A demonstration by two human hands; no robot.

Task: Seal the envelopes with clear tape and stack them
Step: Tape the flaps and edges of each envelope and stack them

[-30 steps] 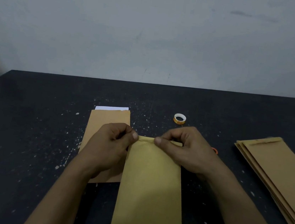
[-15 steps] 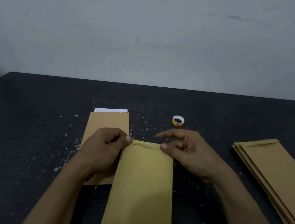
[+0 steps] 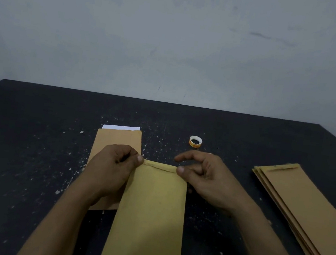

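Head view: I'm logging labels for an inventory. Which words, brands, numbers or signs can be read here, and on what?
No text here can be read.
Tape roll: orange print on its side, too small and blurred to read.
Middle envelope: no writing shows.
Left envelope and the white sheet sticking out beyond it: no writing shows.
Stack of envelopes: no writing shows.

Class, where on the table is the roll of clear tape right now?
In the head view the tape roll lies on the black table, just beyond the right hand and right of the brown envelope under the left hand.
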